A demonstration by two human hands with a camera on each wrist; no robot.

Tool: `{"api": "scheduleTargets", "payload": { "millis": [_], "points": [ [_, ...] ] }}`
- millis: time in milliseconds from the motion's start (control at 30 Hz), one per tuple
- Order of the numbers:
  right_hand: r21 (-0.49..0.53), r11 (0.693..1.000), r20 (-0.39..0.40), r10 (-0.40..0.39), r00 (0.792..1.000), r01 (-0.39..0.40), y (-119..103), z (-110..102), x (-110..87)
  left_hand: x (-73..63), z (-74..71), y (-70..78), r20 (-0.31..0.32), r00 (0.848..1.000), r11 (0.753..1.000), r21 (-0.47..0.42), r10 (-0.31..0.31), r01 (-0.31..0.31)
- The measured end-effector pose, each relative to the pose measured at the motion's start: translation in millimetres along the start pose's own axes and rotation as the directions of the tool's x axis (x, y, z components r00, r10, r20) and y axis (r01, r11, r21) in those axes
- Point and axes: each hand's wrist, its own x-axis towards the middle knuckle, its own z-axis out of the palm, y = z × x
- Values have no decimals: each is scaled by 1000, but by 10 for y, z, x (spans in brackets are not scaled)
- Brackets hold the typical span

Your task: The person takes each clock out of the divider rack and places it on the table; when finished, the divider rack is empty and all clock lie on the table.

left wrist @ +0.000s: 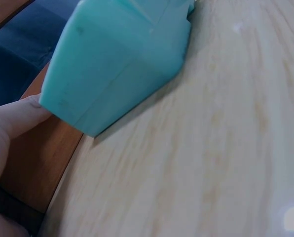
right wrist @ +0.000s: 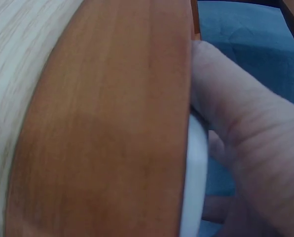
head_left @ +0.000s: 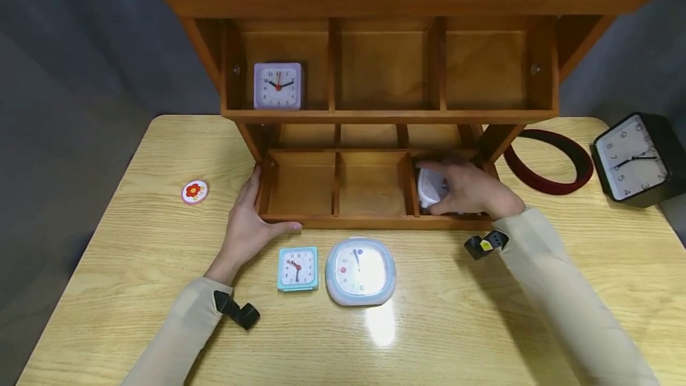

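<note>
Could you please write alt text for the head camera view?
A right hand grips a white object inside the lower wooden tray, at its right end, while the left hand touches its left front corner. A square clock and a rounded clock are on the table in front; a purple clock sits in the upper tray.

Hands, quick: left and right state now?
Left hand: open, resting against the lower wooden tray at its front left corner.
Right hand: holding a white object in the tray's right compartment.
</note>
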Motion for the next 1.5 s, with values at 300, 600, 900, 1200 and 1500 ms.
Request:
{"api": "scheduleTargets", "payload": {
  "millis": [300, 600, 900, 1200, 1500],
  "points": [
    [-20, 1000, -13, 11, 1000, -11, 18, 22, -11, -1, -4, 16, 2, 1000, 1000, 6, 2, -2],
    [-43, 998, -42, -48, 998, 46, 66, 11, -9, -10, 5, 9, 5, 1000, 1000, 5, 4, -4],
    [-85, 995, -58, -49, 997, 44, -10, -200, -46, -5, 3, 8, 14, 1000, 1000, 7, -6, 6],
    [-75, 995, -110, -73, 991, 65, -121, -323, -148, 9, -9, 25, 8, 1000, 1000, 4, 7, -7],
    [-74, 990, -146, -133, 980, 123, -175, -344, -219, 6, 2, 23, 4, 1000, 1000, -2, 12, -12]
  ]
}}
